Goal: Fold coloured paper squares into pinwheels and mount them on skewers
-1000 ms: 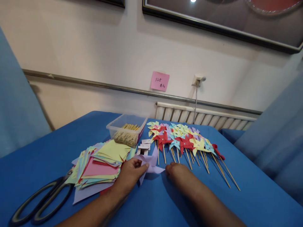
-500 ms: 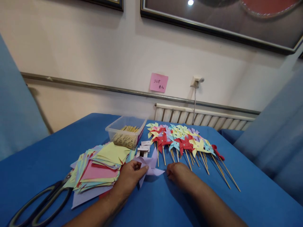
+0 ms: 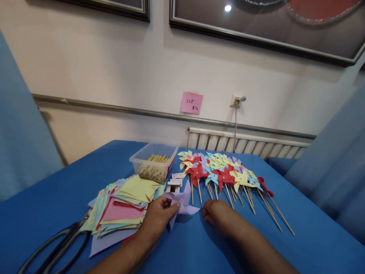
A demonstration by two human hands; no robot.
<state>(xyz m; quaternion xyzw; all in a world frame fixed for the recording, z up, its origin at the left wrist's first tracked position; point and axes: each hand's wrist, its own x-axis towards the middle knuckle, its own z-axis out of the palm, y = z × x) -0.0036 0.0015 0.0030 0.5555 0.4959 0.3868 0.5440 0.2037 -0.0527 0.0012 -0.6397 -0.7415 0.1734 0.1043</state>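
Lavender pinwheel [image 3: 186,201] — right hand [image 3: 219,216] slightly farther

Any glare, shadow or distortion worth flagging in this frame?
Head view: bright glare spot on the large framed picture; soft shadow on the blue tablecloth under the right hand; scissors look stretched toward the lower-left corner, probably wide-angle distortion.

Lilac paper pinwheel [image 3: 184,201], folded, handheld

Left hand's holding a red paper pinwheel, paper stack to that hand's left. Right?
Wrong colour: the head view shows the left hand holding a light purple paper pinwheel, not red. The paper stack is to that hand's left, as you say.
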